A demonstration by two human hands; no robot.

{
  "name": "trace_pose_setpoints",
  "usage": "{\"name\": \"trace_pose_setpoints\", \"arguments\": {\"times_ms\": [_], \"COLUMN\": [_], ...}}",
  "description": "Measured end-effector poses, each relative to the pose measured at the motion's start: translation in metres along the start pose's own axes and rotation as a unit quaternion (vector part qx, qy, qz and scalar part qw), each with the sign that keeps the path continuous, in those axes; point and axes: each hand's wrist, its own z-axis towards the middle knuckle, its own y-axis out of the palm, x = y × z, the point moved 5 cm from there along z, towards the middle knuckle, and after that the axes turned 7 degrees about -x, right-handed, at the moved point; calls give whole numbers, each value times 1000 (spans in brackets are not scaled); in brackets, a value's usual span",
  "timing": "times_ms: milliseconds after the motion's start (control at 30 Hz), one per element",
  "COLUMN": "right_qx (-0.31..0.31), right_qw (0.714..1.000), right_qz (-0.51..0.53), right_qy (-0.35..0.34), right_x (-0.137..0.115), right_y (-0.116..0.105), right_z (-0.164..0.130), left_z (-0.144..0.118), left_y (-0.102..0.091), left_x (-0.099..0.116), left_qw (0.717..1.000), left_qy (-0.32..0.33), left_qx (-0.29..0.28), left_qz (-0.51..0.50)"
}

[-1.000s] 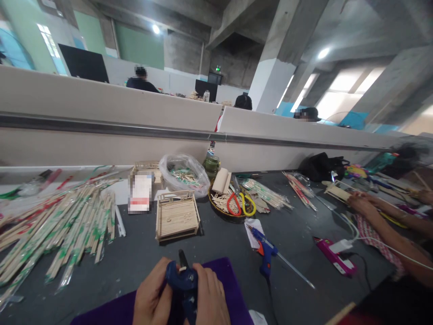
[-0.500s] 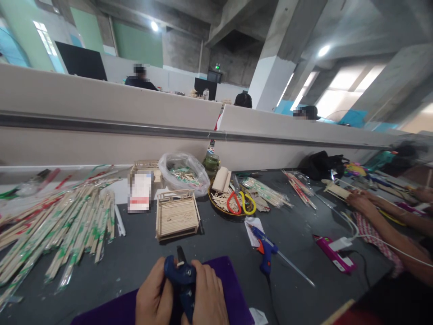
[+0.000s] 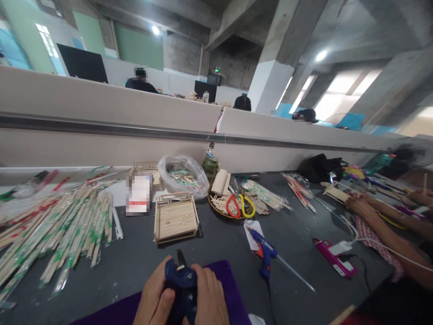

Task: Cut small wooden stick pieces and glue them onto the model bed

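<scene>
Still clasping the blue tool (image 3: 184, 279) in curled left hand (image 3: 154, 293) and right hand (image 3: 211, 293). Barely shifting, apparently continuing mid-step.

At bottom centre, a hand tool (image 3: 182, 277) sits between left hand (image 3: 153, 295) and right hand (image 3: 214, 293). Beyond, on the table (image 3: 135, 266): sticks (image 3: 72, 230) left, a tray (image 3: 176, 220) mid-frame, scissors (image 3: 238, 208) in a basket (image 3: 219, 214) right of it.

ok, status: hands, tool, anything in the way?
Left hand and right hand both around dark blue hand tool. Pale bit at its head. Stick frame ahead, glue gun off right, both apart from the hands.
</scene>
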Motion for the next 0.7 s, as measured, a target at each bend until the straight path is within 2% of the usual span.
{"name": "trace_pose_setpoints", "arguments": {"times_ms": [67, 267, 367, 467, 700], "right_qx": [9, 10, 7, -3, -30], "right_qw": [1000, 1000, 1000, 1000, 999], "right_qz": [0, 8, 0, -15, -39], "right_qy": [-3, -5, -1, 6, 8], "right_x": [1, 0, -1, -2, -8], "right_y": [2, 5, 4, 3, -3], "right_z": [-1, 1, 2, 3, 4], "left_z": [-4, -13, -13, -10, -7], "left_y": [4, 9, 10, 11, 14], "left_x": [-4, -7, -7, 0, 24], "left_qw": [1000, 998, 998, 998, 997], "left_qy": [-2, -26, -27, -39, -54], "left_qx": [-7, 22, 8, 6, 48], "left_qz": [23, 43, 48, 39, -26]}}
